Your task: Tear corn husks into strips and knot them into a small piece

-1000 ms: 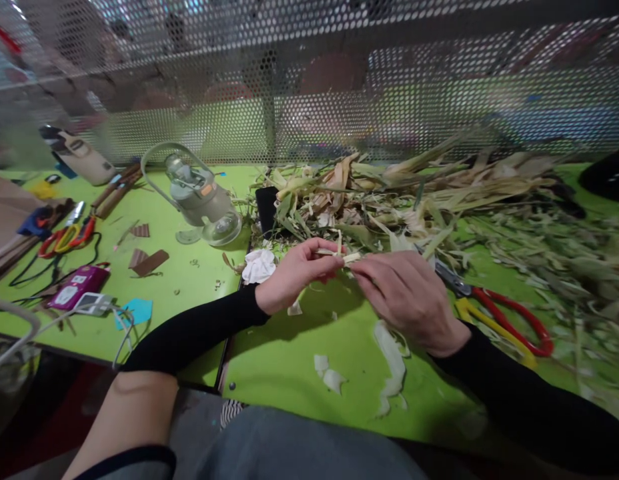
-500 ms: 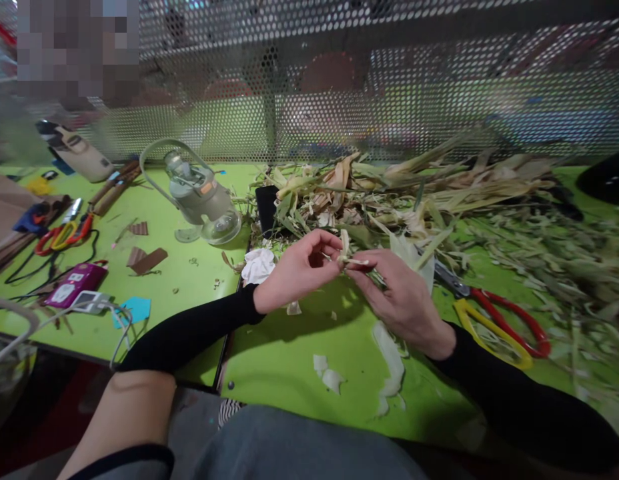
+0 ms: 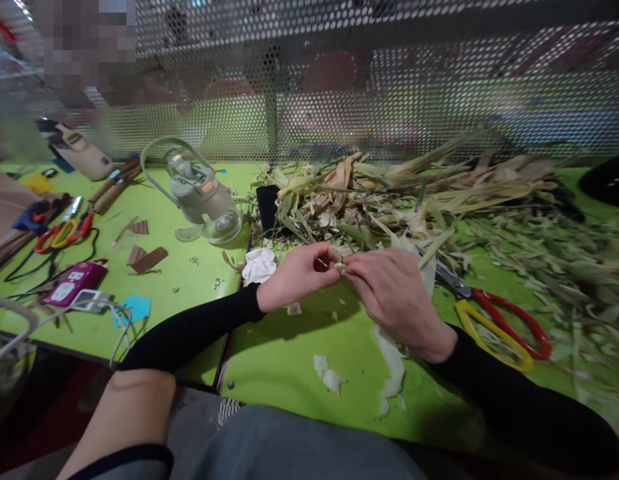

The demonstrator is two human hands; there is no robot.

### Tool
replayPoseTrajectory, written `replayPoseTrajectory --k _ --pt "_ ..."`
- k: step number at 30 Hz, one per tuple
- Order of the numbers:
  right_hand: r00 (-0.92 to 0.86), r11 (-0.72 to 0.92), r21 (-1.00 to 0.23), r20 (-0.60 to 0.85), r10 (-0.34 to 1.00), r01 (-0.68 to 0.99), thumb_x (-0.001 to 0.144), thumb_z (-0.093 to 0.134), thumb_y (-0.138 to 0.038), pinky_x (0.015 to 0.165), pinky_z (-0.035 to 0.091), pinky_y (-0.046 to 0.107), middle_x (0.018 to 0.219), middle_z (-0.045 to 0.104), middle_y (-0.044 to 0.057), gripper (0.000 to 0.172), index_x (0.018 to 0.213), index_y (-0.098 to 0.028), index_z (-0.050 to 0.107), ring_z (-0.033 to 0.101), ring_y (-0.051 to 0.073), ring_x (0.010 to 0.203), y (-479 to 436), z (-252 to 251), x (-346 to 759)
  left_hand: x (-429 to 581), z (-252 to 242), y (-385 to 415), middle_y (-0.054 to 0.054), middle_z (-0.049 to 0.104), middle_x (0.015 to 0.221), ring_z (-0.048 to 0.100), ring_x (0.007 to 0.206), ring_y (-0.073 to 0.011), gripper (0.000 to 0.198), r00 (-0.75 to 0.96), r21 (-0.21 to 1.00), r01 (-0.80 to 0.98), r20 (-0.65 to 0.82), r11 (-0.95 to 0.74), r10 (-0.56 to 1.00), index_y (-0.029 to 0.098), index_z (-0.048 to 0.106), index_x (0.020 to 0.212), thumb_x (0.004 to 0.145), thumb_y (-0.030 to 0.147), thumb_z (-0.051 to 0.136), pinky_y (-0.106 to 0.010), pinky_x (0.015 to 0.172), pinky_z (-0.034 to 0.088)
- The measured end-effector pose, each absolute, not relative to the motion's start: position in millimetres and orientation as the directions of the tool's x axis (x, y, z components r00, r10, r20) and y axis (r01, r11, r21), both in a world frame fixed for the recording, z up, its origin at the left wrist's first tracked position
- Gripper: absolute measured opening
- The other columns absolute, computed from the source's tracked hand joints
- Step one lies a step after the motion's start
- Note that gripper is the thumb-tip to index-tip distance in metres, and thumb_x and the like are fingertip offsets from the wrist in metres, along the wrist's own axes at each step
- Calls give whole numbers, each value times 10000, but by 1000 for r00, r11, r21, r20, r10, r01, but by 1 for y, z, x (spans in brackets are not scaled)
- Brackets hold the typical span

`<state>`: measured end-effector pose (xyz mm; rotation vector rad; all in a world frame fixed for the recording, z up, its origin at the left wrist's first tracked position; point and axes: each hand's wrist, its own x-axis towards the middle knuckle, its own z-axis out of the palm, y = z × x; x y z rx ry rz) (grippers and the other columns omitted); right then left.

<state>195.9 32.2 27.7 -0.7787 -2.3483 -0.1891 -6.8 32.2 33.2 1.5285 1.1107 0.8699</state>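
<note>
Fingertip to fingertip, my left hand (image 3: 302, 277) and my right hand (image 3: 397, 290) pinch a small pale piece of corn husk (image 3: 340, 268) between them, above the green table. My fingers cover most of the piece. A cut strip of pale husk (image 3: 391, 363) lies on the table below my right hand, and small husk scraps (image 3: 329, 377) lie nearer to me. Just behind my hands spreads a heap of dry and green corn husks (image 3: 339, 200). Scissors with red and yellow handles (image 3: 512, 317) rest beside my right wrist.
A crumpled white tissue (image 3: 259, 265) sits by my left wrist. Behind it stand a black phone (image 3: 267, 208) and a tilted clear bottle with a loop handle (image 3: 199, 197). Far left are more scissors (image 3: 64, 235), a purple device (image 3: 75, 283) and cables. A perforated metal screen (image 3: 309, 107) closes the back.
My right hand has turned over, its back now facing up, and has moved in closer to my left fingertips. The husk piece that stuck up between them is now mostly covered.
</note>
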Motion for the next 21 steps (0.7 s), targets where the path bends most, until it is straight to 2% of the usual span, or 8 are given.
replayPoseTrajectory --k 2,5,8,11,17,20,21 --pt "-582 794 -196 584 566 576 1047 530 -237 764 519 430 940 788 67 145 1005 -249 668 707 257 843 35 29 196 -7 36 30 13 661 778 562 697 -112 34 323 939 312 36 -143 946 171 649 841 850 169 682 -244 680 441" --pt "-512 710 -413 498 700 570 1047 526 -292 711 525 403 876 758 66 164 964 -245 659 695 249 795 35 34 196 -7 40 27 18 655 777 553 697 -120 16 324 910 373 58 -184 944 181 665 879 863 180 669 -247 670 419" --pt "-446 591 -588 391 805 552 1033 569 -344 639 519 352 870 745 56 153 965 -238 657 682 220 750 33 39 196 -7 41 26 27 623 754 524 686 -116 28 336 923 344 49 -171 941 182 651 890 862 179 657 -247 669 410" --pt "-410 497 -701 309 858 512 1015 604 -398 613 514 329 838 731 43 185 941 -237 658 670 207 726 33 41 197 -7 38 27 22 628 774 531 689 -106 40 365 960 255 15 -116 931 175 625 876 849 156 647 -250 691 433" --pt "-390 436 -762 260 883 479 1009 616 -475 645 534 342 839 730 38 246 934 -245 663 667 213 741 37 40 198 -8 37 30 -11 704 864 645 784 -99 119 421 996 44 -89 78 903 157 636 901 850 64 582 -250 764 515" --pt "-413 517 -687 332 848 510 1027 602 -431 668 537 356 855 732 40 208 955 -248 671 674 222 762 36 40 199 -7 37 32 -3 700 813 640 733 -90 16 426 985 -53 -127 165 896 145 654 895 888 140 668 -253 742 524" --pt "-434 578 -627 388 813 523 1034 595 -397 701 542 368 877 737 44 181 964 -250 674 684 229 795 36 40 199 -6 36 33 -2 701 806 648 727 -89 61 418 971 -110 -149 213 896 141 656 892 891 174 707 -253 737 530"
